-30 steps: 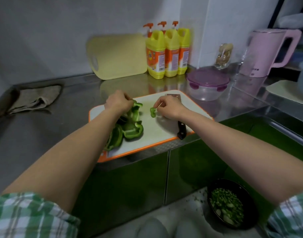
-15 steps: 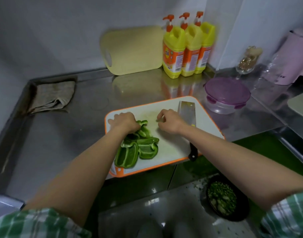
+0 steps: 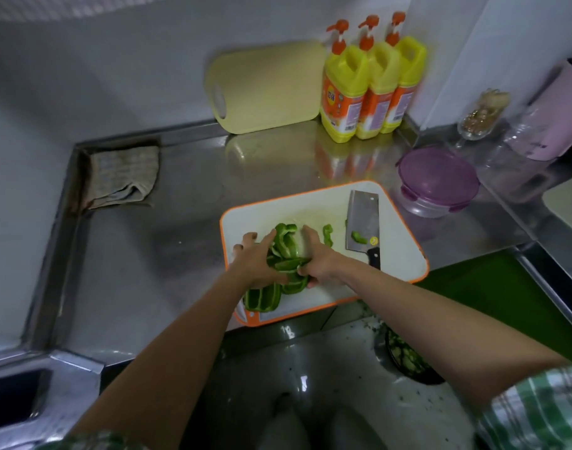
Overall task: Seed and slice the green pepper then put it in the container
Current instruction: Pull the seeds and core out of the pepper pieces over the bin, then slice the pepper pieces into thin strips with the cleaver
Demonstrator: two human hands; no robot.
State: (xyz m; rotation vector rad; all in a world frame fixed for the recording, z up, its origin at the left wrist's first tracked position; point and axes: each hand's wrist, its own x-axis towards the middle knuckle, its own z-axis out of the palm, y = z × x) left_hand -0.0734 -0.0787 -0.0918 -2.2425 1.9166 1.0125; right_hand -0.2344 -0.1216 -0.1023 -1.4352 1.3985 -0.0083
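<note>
Pepper pile (image 3: 286,242) half hidden btwn L hand (image 3: 255,258), R hand (image 3: 320,258).

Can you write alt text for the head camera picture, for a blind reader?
The left hand presses and the right hand grips a pile of cut green pepper pieces on a white, orange-rimmed cutting board. A steel cleaver lies flat on the board to their right; a clear round container with a closed purple lid stands beyond it.

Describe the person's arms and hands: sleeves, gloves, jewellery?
The left hand and right hand are bare: no gloves, rings or watch visible. Forearms are uncovered. Short green-and-white plaid fabric shows at the bottom corners: the left sleeve and right sleeve.
</note>
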